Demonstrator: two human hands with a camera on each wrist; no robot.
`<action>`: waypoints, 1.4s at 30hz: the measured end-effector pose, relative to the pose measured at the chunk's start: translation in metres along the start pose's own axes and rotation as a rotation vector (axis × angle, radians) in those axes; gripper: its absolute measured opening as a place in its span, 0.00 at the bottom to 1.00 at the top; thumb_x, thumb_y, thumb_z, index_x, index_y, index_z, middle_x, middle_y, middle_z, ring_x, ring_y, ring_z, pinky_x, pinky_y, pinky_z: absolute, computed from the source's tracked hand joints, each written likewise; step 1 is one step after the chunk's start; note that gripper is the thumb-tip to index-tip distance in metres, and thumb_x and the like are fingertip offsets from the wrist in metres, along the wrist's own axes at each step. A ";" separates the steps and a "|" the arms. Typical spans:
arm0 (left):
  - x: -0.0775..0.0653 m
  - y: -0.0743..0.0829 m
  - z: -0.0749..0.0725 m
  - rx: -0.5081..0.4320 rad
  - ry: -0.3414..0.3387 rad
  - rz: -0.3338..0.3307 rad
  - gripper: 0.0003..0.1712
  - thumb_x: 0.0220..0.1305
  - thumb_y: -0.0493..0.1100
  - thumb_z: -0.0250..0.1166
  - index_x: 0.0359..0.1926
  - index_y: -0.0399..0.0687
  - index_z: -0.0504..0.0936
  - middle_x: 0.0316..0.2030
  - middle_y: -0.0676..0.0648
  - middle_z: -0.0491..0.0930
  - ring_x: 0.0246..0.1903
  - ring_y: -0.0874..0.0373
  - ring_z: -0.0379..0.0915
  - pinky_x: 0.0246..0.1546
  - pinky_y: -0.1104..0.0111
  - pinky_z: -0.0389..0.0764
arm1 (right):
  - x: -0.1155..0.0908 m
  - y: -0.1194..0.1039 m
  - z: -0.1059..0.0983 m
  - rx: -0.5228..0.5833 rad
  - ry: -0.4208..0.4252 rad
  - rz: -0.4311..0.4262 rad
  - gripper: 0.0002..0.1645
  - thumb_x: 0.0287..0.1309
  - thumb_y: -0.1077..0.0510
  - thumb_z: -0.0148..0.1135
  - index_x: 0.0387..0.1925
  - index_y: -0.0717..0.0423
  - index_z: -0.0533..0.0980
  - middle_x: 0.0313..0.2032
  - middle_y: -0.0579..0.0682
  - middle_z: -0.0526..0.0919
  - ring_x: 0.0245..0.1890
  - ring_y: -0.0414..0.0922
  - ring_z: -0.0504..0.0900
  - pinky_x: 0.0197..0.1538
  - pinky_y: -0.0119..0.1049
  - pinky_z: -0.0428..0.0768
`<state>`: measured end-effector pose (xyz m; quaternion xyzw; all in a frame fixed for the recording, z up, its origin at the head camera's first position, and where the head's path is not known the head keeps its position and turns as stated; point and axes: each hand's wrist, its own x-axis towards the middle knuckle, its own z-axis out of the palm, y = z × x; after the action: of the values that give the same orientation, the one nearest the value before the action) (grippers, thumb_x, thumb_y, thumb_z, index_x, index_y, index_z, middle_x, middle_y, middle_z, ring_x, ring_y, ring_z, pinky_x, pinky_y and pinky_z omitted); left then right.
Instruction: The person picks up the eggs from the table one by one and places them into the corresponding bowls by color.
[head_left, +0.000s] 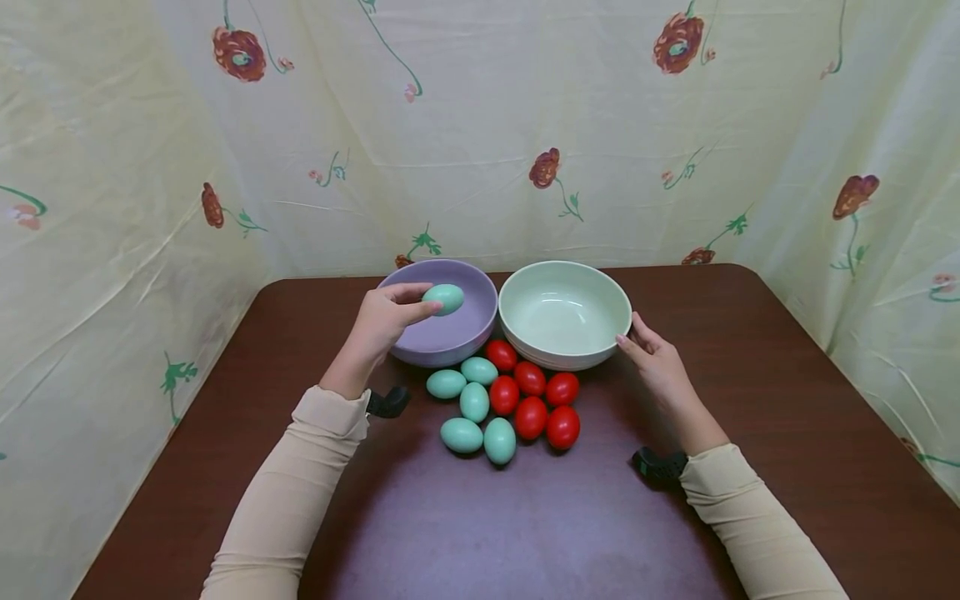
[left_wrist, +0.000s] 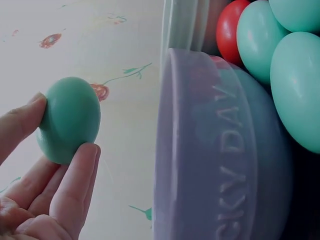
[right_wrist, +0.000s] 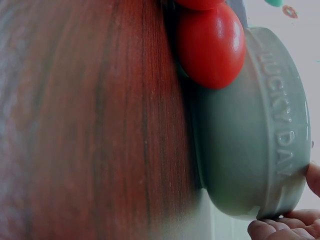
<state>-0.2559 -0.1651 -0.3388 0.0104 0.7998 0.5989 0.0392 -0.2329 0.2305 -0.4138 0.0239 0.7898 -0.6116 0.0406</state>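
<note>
My left hand [head_left: 382, 321] pinches a pale green egg [head_left: 444, 298] between thumb and fingertips, above the purple bowl [head_left: 442, 350]. In the left wrist view the egg [left_wrist: 70, 120] hangs beyond the bowl's rim [left_wrist: 170, 125]. My right hand [head_left: 656, 362] holds the right side of the mint-green bowl [head_left: 562, 354], thumb at its rim. In the right wrist view, fingers [right_wrist: 285, 227] rest against this bowl's outer wall, which bears raised lettering. No eggs show inside either bowl in the head view.
Several green eggs [head_left: 474, 402] and several red eggs [head_left: 530, 418] lie clustered on the dark wooden table [head_left: 750, 367] just in front of the bowls. The two bowls stand side by side near the back edge. A flowered curtain [head_left: 465, 125] hangs behind.
</note>
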 end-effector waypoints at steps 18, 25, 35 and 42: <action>0.024 -0.012 0.011 -0.051 0.057 -0.032 0.28 0.57 0.48 0.75 0.58 0.44 0.82 0.55 0.44 0.82 0.51 0.54 0.82 0.60 0.61 0.78 | 0.001 0.003 -0.001 0.006 0.001 0.001 0.44 0.71 0.45 0.54 0.78 0.46 0.43 0.78 0.47 0.42 0.78 0.50 0.48 0.75 0.49 0.55; 0.030 -0.015 0.016 -0.013 0.045 -0.068 0.27 0.58 0.48 0.74 0.57 0.43 0.82 0.54 0.40 0.83 0.53 0.50 0.82 0.61 0.60 0.78 | 0.001 0.004 0.000 0.006 -0.003 0.007 0.44 0.71 0.45 0.54 0.78 0.44 0.43 0.78 0.46 0.42 0.78 0.49 0.48 0.75 0.48 0.56; 0.037 -0.020 0.023 0.022 0.050 -0.069 0.26 0.58 0.47 0.74 0.56 0.42 0.83 0.54 0.39 0.83 0.54 0.45 0.81 0.60 0.57 0.78 | 0.001 0.002 0.000 0.009 -0.003 -0.002 0.43 0.72 0.46 0.53 0.78 0.46 0.43 0.78 0.46 0.42 0.78 0.49 0.48 0.75 0.47 0.56; 0.043 -0.025 0.029 0.105 0.070 -0.079 0.26 0.58 0.49 0.73 0.55 0.44 0.84 0.54 0.42 0.84 0.52 0.46 0.82 0.58 0.59 0.77 | 0.001 0.004 0.000 -0.006 -0.003 -0.005 0.44 0.72 0.45 0.53 0.78 0.46 0.43 0.79 0.47 0.42 0.78 0.49 0.48 0.75 0.48 0.56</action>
<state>-0.2955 -0.1417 -0.3729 -0.0401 0.8308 0.5541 0.0345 -0.2332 0.2315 -0.4176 0.0208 0.7916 -0.6093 0.0405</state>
